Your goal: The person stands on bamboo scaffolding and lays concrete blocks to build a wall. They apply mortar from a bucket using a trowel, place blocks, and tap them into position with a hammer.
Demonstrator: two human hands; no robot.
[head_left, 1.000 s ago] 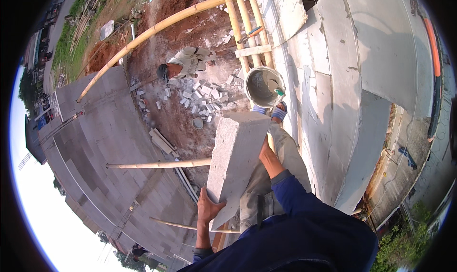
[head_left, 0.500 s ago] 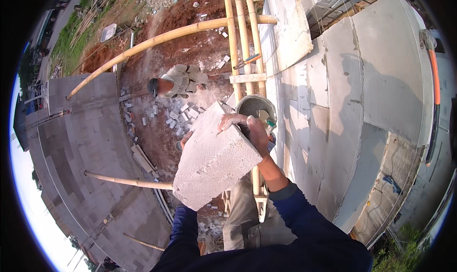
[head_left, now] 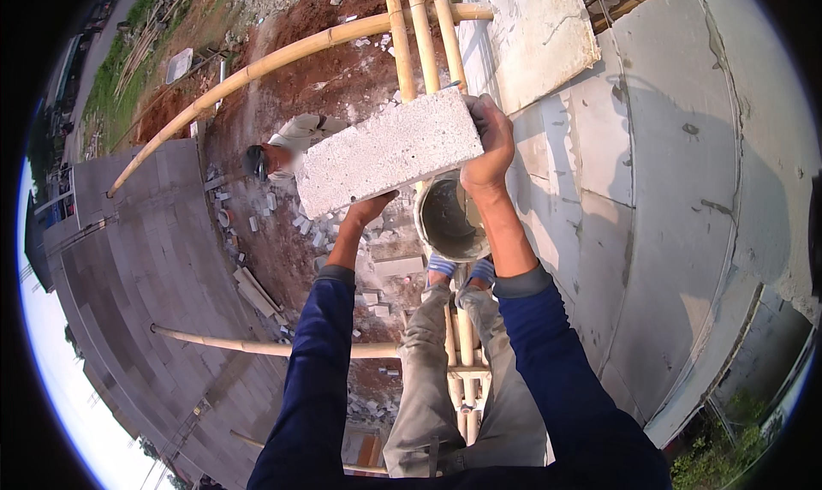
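A pale grey lightweight concrete block (head_left: pixel 390 152) is held out in front of me, its long side running from lower left to upper right. My right hand (head_left: pixel 490 140) is closed round the block's right end. Beneath its lower edge, my left hand (head_left: pixel 373 207) supports it, with most of those fingers hidden behind the block. Just below my right hand stands a round bucket (head_left: pixel 425 237) with grey wet mix inside. Its upper rim is partly covered by the block.
I stand on a narrow bamboo scaffold (head_left: pixel 465 336) high above the ground. Another bamboo pole (head_left: pixel 282 68) curves across the left. A grey block wall (head_left: pixel 659 259) rises at my right. Below, a person (head_left: pixel 295 139) stands among scattered white blocks (head_left: pixel 398 265).
The block has moved up and away from me and turned more level. My right hand has shifted to its right end, and my left hand now shows under it. The bucket is less covered.
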